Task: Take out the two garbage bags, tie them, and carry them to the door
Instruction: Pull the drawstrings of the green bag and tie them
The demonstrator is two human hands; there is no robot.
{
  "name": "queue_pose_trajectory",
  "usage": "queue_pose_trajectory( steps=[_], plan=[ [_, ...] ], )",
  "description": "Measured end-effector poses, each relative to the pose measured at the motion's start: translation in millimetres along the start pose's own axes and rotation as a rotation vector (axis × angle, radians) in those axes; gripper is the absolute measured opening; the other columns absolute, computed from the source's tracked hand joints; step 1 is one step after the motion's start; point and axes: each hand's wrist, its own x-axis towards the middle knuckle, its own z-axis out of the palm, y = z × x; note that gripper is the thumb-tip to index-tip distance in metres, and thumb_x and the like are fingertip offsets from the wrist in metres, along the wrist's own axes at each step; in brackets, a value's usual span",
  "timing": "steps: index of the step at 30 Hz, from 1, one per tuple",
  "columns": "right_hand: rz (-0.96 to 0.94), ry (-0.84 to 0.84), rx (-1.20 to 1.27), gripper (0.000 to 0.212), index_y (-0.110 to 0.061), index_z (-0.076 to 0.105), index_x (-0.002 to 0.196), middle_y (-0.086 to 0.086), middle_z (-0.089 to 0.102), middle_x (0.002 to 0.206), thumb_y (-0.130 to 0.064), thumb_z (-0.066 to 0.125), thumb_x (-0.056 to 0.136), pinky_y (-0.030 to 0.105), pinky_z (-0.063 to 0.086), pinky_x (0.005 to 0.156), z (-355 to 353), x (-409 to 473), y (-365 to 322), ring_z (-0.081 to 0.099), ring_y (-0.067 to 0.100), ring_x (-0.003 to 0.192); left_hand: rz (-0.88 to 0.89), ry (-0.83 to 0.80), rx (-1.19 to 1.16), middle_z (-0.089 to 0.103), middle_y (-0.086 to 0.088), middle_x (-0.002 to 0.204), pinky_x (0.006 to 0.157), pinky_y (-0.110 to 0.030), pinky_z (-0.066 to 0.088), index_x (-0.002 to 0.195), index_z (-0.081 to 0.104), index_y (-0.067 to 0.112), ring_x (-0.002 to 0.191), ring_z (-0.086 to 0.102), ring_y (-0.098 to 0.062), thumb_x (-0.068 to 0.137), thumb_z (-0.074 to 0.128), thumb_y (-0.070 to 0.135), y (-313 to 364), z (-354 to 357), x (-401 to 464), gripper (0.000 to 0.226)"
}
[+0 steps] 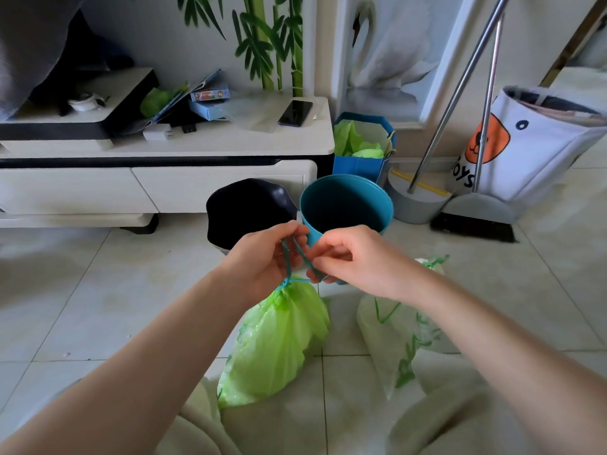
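Green garbage bag [276, 343] stands on the floor tiles [98, 307], neck gathered by its drawstring [287, 264]. Left hand [262, 257] and right hand [348, 257] each pinch one cord end. Advise pulling ends apart evenly, knot seated low. Second bag [394, 330] lies beside, apparently untied.

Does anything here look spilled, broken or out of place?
Nothing is spilled or broken. The blue bin stands bare, its liner removed. On top of the TV cabinet, books and boxes lie in a tilted jumble.

Toy bag [538, 142] cut off right
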Motion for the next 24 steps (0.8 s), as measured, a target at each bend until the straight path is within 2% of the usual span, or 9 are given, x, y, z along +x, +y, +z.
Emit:
queue_pose_trajectory(
  steps=[4,6,8,10,12,15,17,20,24],
  plan=[
    [0.154,0.031,-0.047,0.006,-0.012,0.067,0.089,0.007,0.076,0.082,-0.014,0.061,0.09,0.031,0.06,0.074,-24,4,32,0.073,0.018,0.083,-0.006,0.036,-0.063,0.062,0.0,0.053,0.05,-0.021,0.053,0.077,0.065,0.005,0.05,0.06,-0.012,0.097,0.049,0.015,-3,3,11,0.027],
    [0.241,0.103,-0.123,0.008,-0.009,0.066,0.09,0.004,0.075,0.079,-0.012,0.059,0.09,0.027,0.059,0.068,-44,4,54,0.072,0.018,0.078,-0.009,0.041,-0.028,0.057,0.001,0.049,0.047,-0.02,0.049,0.078,0.064,0.006,0.047,0.055,-0.012,0.097,0.049,0.015,-7,6,15,0.026],
    [0.318,0.226,-0.24,0.01,-0.013,0.066,0.082,-0.001,0.072,0.073,-0.012,0.059,0.09,0.022,0.056,0.059,-69,2,77,0.07,0.018,0.071,-0.024,0.023,0.019,0.052,0.001,0.049,0.047,-0.021,0.044,0.079,0.063,0.006,0.046,0.05,-0.013,0.096,0.049,0.013,-10,9,20,0.023],
    [0.415,0.385,-0.376,0.021,-0.019,0.064,0.07,-0.001,0.069,0.067,-0.019,0.057,0.09,0.03,0.057,0.066,-92,-2,103,0.068,0.019,0.068,-0.038,0.001,0.079,0.05,0.002,0.049,0.045,-0.02,0.039,0.082,0.061,0.007,0.043,0.045,-0.011,0.096,0.048,0.013,-13,11,23,0.02],
    [0.554,0.519,-0.416,0.031,-0.011,0.065,0.068,0.008,0.069,0.069,-0.027,0.053,0.092,0.04,0.057,0.075,-112,-8,130,0.066,0.028,0.069,-0.04,-0.028,0.157,0.047,0.003,0.049,0.041,-0.019,0.032,0.085,0.06,0.008,0.04,0.038,-0.009,0.096,0.047,0.012,-17,11,26,0.017],
    [0.813,0.584,-0.258,0.045,0.005,0.067,0.085,0.024,0.069,0.082,-0.034,0.046,0.095,0.036,0.05,0.06,-125,-18,164,0.058,0.029,0.061,-0.04,-0.042,0.258,0.044,0.004,0.049,0.037,-0.018,0.027,0.09,0.059,0.007,0.038,0.031,-0.007,0.098,0.045,0.012,-24,5,28,0.017],
    [0.99,0.57,-0.026,0.049,0.001,0.064,0.086,0.015,0.063,0.073,-0.044,0.046,0.094,0.026,0.042,0.051,-124,-24,176,0.049,0.024,0.051,-0.058,-0.022,0.307,0.044,0.004,0.049,0.036,-0.018,0.027,0.092,0.059,0.006,0.037,0.03,-0.007,0.099,0.043,0.013,-27,0,30,0.018],
    [1.083,0.569,0.14,0.045,-0.007,0.061,0.077,0.007,0.058,0.068,-0.051,0.06,0.084,0.021,0.038,0.052,-123,-22,185,0.046,0.019,0.051,-0.069,-0.011,0.348,0.045,0.004,0.048,0.036,-0.017,0.027,0.092,0.06,0.005,0.037,0.03,-0.007,0.098,0.045,0.012,-28,-7,34,0.018],
    [1.032,0.682,0.145,0.014,-0.011,0.062,0.078,0.006,0.062,0.073,-0.023,0.069,0.076,0.022,0.038,0.053,-124,-9,187,0.049,0.018,0.055,-0.064,-0.01,0.378,0.045,0.003,0.05,0.036,-0.017,0.028,0.093,0.061,0.004,0.037,0.03,-0.007,0.097,0.048,0.012,-26,-13,38,0.016]
  ],
)
